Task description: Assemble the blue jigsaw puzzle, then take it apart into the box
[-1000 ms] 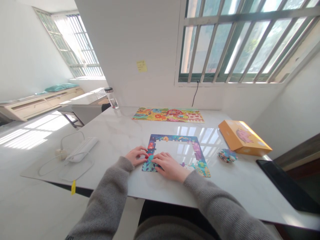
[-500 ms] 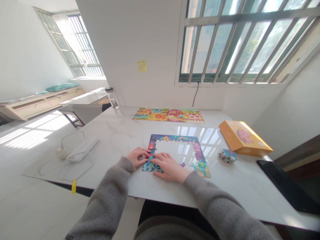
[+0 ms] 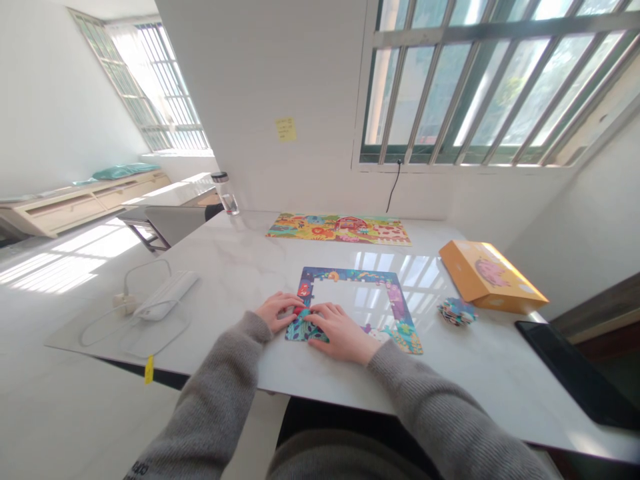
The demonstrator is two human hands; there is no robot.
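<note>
A jigsaw puzzle frame [image 3: 395, 303] lies on the table, its joined border pieces in blue, purple and green around a bare middle. At its left side, my left hand [image 3: 277, 311] has its fingers closed on the edge of a red and dark puzzle piece [image 3: 299, 311]. My right hand [image 3: 343, 332] rests over the lower left corner, fingers apart, fingertips touching the leafy teal pieces next to the red one. Part of the lower border is hidden under this hand. A stack of loose puzzle pieces [image 3: 457, 311] sits to the right.
An orange box [image 3: 493, 277] and a black tablet-like slab [image 3: 565, 367] are at the right. A finished animal puzzle [image 3: 340, 229] lies along the wall. A bottle [image 3: 226, 193] stands back left; a white power strip [image 3: 167, 295] with cable lies at the left.
Both hands stay at the puzzle's left side, with only slight finger shifts around the red piece. The whole view has tilted slightly.
</note>
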